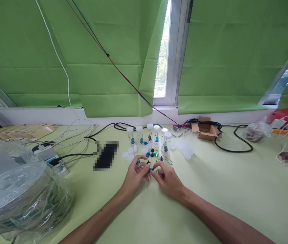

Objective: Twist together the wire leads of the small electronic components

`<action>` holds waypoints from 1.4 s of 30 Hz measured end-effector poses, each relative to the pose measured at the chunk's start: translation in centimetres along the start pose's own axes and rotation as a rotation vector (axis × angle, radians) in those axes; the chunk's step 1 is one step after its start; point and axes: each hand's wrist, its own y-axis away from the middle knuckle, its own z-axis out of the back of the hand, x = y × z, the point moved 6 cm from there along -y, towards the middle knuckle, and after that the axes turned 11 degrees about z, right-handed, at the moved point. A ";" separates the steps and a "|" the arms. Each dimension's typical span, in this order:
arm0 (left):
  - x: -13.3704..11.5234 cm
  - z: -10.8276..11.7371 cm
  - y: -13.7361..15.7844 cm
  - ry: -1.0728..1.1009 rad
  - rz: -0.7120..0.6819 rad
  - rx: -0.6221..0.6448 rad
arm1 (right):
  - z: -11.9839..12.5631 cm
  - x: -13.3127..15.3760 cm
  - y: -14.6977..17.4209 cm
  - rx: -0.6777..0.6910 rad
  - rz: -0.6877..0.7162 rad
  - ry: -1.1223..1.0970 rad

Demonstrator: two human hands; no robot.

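Note:
My left hand (135, 174) and my right hand (170, 179) meet low over the table, fingertips close together. Between them is a small shiny blue part (151, 168), pinched by the right thumb and forefinger. My left fingers are closed around a thin metal rod (140, 166) that points toward the blue part; its far end is hidden by the fingers. Just beyond the hands lie small black, blue and green pieces (156, 154) and a bent metal wire piece (169, 161). Behind them stand several clear tubes (141, 138) with white lids, holding blue-and-black parts.
Loose white caps (125, 155) lie left of the tubes, clear cups (187, 152) to the right. An open cardboard box (206, 131) and black cables (237, 150) sit farther right. A plastic-wrapped bundle (24, 193) fills the left, near a pixelated dark object (106, 156).

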 end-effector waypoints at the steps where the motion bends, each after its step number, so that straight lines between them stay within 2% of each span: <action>1: 0.0 0.0 0.0 -0.005 0.000 0.002 | 0.0 0.0 0.0 0.000 0.004 0.009; 17: -0.3 -0.7 0.4 -0.026 0.003 0.035 | -0.1 -0.2 -0.1 0.000 0.023 0.065; 26: -0.4 0.1 0.1 -0.010 -0.018 -0.065 | 0.1 0.0 0.0 -0.019 -0.032 -0.065; 42: -0.2 -0.1 0.2 -0.061 -0.048 -0.013 | 0.0 -0.3 -0.1 0.018 -0.031 -0.011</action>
